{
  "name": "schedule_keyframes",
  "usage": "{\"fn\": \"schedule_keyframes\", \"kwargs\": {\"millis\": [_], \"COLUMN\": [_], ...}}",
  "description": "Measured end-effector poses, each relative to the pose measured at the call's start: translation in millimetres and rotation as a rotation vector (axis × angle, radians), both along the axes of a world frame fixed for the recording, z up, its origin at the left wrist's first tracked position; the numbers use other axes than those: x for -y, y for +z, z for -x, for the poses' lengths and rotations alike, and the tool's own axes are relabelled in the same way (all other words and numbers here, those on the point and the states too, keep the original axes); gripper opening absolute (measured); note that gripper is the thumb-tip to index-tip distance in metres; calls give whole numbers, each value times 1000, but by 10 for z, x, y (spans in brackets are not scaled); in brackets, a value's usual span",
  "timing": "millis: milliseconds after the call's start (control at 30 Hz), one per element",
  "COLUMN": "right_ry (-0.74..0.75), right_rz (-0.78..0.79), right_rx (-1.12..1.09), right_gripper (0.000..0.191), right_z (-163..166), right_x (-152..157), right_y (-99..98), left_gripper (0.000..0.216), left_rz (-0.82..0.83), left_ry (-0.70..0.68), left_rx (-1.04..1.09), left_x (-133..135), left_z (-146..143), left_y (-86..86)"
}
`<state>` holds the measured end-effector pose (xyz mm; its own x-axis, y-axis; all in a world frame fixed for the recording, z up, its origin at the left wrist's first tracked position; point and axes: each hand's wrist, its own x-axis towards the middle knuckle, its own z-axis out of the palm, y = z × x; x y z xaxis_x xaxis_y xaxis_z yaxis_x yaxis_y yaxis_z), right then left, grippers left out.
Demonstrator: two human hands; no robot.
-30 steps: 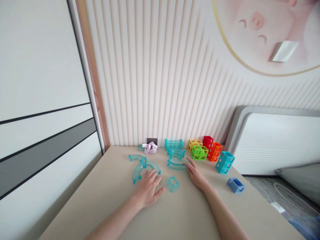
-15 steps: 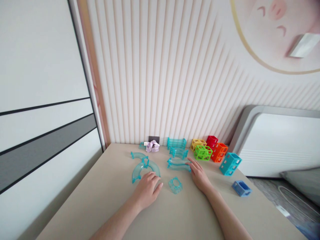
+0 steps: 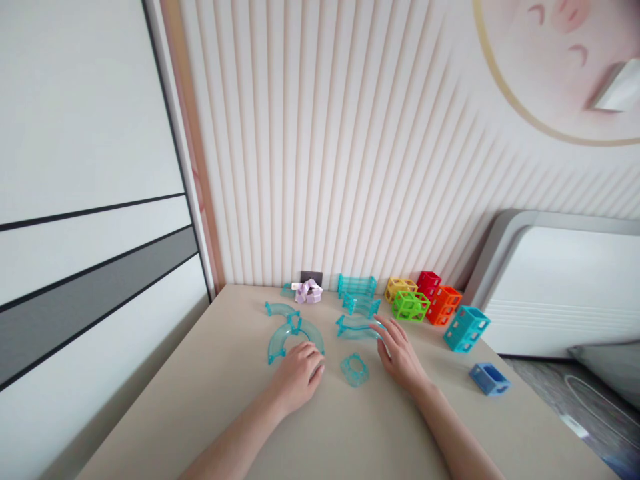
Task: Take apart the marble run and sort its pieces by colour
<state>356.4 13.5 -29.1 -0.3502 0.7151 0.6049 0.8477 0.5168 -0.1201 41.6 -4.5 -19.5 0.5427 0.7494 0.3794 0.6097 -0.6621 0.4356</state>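
My left hand [image 3: 299, 373] lies on the beige table [image 3: 215, 393] with its fingers curled loosely over the near end of a clear teal curved track piece [image 3: 286, 335]. My right hand [image 3: 400, 353] rests flat with fingers stretched out, its tips touching a wavy teal track piece [image 3: 356, 326]. A small teal ring-shaped piece [image 3: 355, 369] sits between the two hands, untouched. A second curved piece [image 3: 279, 309] lies farther back on the left.
More teal track pieces [image 3: 357, 287] and a small lilac piece [image 3: 310, 292] lie by the ribbed wall. Yellow [image 3: 400, 287], green [image 3: 411, 305], red [image 3: 429, 281], orange [image 3: 443, 304], teal [image 3: 466, 328] and blue [image 3: 489, 379] open cube blocks stand at the right. A bed lies beyond the table's right edge.
The left hand's fingers have curled in from a flat spread. The right hand has slid slightly nearer the ring piece. The view has shifted a little.
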Motion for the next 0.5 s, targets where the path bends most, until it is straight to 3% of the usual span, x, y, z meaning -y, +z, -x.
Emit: {"fn": "schedule_keyframes", "kwargs": {"millis": [167,500], "right_ry": [-19,-123], "right_rz": [27,35], "right_rx": [86,129], "right_gripper": [42,37], "right_z": [160,44], "right_x": [11,-1], "right_y": [-12,-30], "left_gripper": [20,19], "left_rz": [-2,5], "left_ry": [-6,1], "left_rx": [-18,-51], "left_x": [12,11], "left_z": [2,0], "left_y": [35,43]}}
